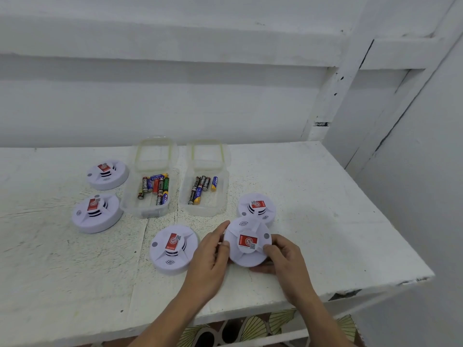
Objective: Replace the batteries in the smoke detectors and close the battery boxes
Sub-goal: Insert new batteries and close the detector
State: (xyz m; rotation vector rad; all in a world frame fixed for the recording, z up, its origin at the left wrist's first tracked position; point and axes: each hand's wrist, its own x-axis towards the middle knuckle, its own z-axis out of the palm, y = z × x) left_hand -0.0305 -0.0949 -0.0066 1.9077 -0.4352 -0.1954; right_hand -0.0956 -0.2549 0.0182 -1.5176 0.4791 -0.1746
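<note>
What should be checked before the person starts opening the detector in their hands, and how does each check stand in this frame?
1. Grip on the held detector: the left hand and right hand both hold its rim. Ok.
2. Battery cover reachable: only the red-labelled face shows, and the underside is hidden. Cannot tell.
3. Batteries at hand: the left box and right box are open, with batteries inside. Ok.
4. Which box holds the fresh batteries: no marking shows. Cannot tell.
5. Clearance: the detector behind sits very close to the held one, and contact cannot be judged. Cannot tell.
</note>
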